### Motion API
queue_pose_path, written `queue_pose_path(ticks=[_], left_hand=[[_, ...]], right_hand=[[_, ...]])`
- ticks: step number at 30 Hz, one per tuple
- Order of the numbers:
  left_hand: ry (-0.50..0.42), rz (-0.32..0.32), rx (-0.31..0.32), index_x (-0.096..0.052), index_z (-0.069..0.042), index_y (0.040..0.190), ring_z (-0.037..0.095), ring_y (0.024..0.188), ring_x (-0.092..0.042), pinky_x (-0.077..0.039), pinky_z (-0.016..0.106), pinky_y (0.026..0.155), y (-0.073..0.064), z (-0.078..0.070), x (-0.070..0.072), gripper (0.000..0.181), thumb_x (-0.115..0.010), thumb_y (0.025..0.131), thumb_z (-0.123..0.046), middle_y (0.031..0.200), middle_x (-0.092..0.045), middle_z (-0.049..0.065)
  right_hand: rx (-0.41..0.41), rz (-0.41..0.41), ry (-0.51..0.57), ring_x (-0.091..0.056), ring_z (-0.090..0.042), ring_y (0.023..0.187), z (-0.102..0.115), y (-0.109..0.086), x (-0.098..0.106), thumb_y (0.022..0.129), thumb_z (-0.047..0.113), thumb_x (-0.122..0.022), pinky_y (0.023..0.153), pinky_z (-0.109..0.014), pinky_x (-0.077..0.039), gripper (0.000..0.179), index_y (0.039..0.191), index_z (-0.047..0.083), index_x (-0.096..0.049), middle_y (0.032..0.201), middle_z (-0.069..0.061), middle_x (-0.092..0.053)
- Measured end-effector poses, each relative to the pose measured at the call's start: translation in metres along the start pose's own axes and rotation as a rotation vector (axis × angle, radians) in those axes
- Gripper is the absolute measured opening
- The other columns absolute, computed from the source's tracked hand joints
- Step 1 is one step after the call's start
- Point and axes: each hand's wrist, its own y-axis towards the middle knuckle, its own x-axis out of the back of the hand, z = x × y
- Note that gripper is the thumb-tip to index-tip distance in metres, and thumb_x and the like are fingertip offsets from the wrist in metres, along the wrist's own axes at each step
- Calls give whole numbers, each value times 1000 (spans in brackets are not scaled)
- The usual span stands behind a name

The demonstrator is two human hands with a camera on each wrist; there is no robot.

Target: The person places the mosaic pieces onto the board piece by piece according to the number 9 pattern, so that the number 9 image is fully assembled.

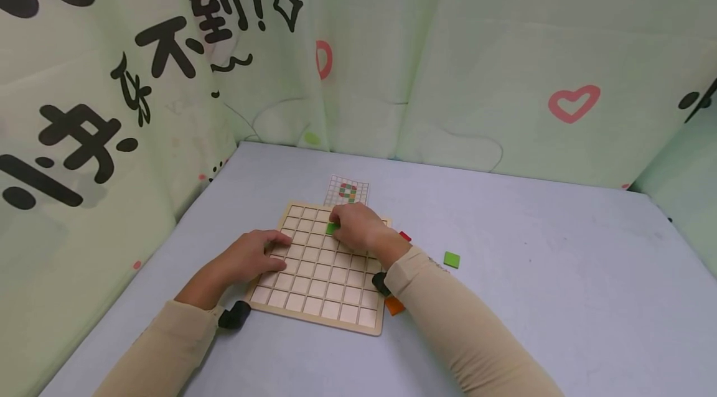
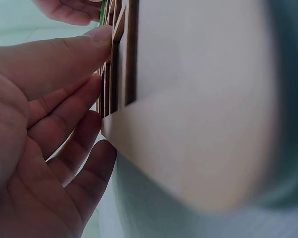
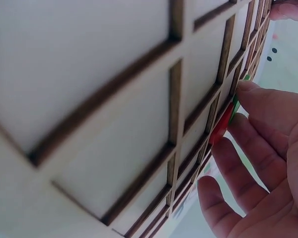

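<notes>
A wooden grid board (image 1: 313, 317) lies on the table, its squares edged by dark grooves. At its left side my left hand (image 1: 254, 254) rests with thumb and fingers spread; in the left wrist view the fingertips (image 2: 107, 148) touch the board's edge region. My right hand (image 1: 358, 227) is over the upper part of the board. Between its thumb and forefinger it pinches a green square tile (image 1: 331, 228), seen edge-on in the right wrist view. Beside that tile, a red tile (image 3: 221, 125) shows at the board under the fingers; the hand hides it in the head view.
Behind the board lies a pattern card (image 1: 347, 190) with a coloured grid figure. To the right are a loose green tile (image 1: 451, 260), a red tile (image 1: 405, 236) and an orange tile (image 1: 394, 305), partly covered by the right arm. Printed curtains surround the table.
</notes>
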Motion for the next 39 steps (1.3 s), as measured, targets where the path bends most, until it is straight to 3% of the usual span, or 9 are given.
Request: queue_pose_path(ticks=[11,21,39], left_hand=[[-7,0,-10,-64,-5,130,38,137,-41,-37,54,108,-1,-1,-1,43,-75,89,-13,140,-55,19],[-5,-3,-26,-63,-5,130,39,136,-42,-37,54,107,-2,0,-1,44,-75,89,-13,140,-55,19],[-16,-7,-26,-64,-4,130,39,136,-42,-38,54,107,-3,-2,0,43,-75,89,-13,139,-55,20]], right_hand=[[6,6,24,-59,-26,120,-5,-4,2,98,20,-65,99,-38,-48,35,131,8,-63,129,-8,-64],[-2,-31,79,-54,-26,128,-9,-18,16,98,32,-66,104,-39,-44,50,139,6,-57,137,-8,-60],[82,-126,60,-62,-27,115,-13,-45,39,97,28,-66,92,-44,-51,42,134,8,-62,129,-7,-65]])
